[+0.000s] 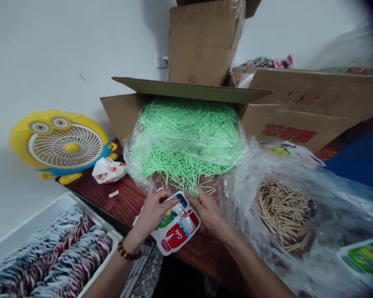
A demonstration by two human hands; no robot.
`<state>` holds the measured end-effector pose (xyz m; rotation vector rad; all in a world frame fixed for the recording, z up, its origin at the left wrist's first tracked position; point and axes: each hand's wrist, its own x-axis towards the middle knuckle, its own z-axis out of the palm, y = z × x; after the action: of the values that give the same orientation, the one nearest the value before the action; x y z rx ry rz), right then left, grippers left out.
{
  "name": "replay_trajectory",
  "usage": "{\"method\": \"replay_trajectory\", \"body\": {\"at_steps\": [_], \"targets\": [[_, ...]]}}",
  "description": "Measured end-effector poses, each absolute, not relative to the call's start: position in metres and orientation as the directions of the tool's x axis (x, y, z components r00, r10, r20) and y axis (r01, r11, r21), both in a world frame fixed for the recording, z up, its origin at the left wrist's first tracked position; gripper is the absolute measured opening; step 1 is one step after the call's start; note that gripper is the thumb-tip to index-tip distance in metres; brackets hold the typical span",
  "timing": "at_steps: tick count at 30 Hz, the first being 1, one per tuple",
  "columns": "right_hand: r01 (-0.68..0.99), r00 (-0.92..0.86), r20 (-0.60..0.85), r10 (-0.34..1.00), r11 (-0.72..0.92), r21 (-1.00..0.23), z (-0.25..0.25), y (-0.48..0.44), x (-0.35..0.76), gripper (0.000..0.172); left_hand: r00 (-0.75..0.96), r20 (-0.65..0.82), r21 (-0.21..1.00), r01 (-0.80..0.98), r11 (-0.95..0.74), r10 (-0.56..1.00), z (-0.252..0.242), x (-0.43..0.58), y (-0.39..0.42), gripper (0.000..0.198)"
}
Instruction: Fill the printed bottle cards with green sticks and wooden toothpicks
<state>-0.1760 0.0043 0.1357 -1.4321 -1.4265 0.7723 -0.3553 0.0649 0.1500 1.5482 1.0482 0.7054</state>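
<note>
My left hand (151,212) grips the upper left edge of a small colourful plastic packet (175,232) printed with drink bottles, held above the dark wooden table edge (127,198). My right hand (207,209) is closed at the packet's top right corner, pinching something small and green there, beside loose green sticks. Just beyond the hands a heap of thin green sticks (186,140) spills out of a clear bag lying in an open cardboard box (124,109) tipped on its side.
A clear bag of wooden sticks (281,213) lies to the right. A yellow cartoon desk fan (60,142) and crumpled wrapper (108,169) sit at the left. A white tray (34,219) of stacked packets is lower left. More cardboard boxes (313,103) stand behind.
</note>
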Motion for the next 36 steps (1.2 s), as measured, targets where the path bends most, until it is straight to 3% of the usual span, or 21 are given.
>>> {"method": "replay_trajectory", "body": {"at_steps": [3,5,11,15,20,29,32,34,36], "targets": [[0.465,0.068,0.155,0.986,0.106,-0.879,0.141,0.004,-0.182,0.012,0.456,-0.057,0.925,0.360,-0.126,0.888,0.146,-0.351,0.060,0.028],[0.509,0.048,0.157,0.986,0.111,-0.853,0.141,0.003,-0.180,0.012,0.449,-0.098,0.906,0.409,-0.107,0.888,0.144,-0.352,0.058,0.031],[0.546,-0.034,0.174,0.984,0.165,-0.822,0.144,-0.005,-0.174,0.005,0.534,-0.175,0.966,0.257,0.039,0.827,0.142,-0.355,0.052,0.025],[0.540,-0.058,0.147,0.987,0.154,-0.828,0.148,-0.009,-0.172,0.005,0.536,-0.227,0.963,0.249,0.104,0.813,0.141,-0.353,0.045,0.028],[0.444,-0.017,0.092,0.996,0.090,-0.892,0.156,-0.019,-0.169,0.007,0.583,-0.212,0.961,0.269,0.060,0.784,0.143,-0.353,0.036,0.029],[0.478,-0.017,0.133,0.991,0.124,-0.870,0.160,-0.032,-0.167,0.010,0.651,-0.173,0.952,0.303,-0.044,0.739,0.148,-0.346,0.026,0.034],[0.301,0.054,0.099,0.994,0.078,-0.950,0.157,-0.034,-0.165,0.009,0.671,-0.125,0.955,0.282,-0.096,0.730,0.151,-0.345,0.023,0.033],[0.020,0.164,0.047,0.985,0.044,-0.999,0.157,-0.035,-0.164,0.013,0.695,-0.046,0.953,0.245,-0.176,0.718,0.152,-0.344,0.021,0.034],[-0.286,0.314,-0.017,0.949,0.078,-0.955,0.161,-0.035,-0.166,0.015,0.722,0.033,0.943,0.207,-0.261,0.691,0.152,-0.343,0.018,0.036]]}}
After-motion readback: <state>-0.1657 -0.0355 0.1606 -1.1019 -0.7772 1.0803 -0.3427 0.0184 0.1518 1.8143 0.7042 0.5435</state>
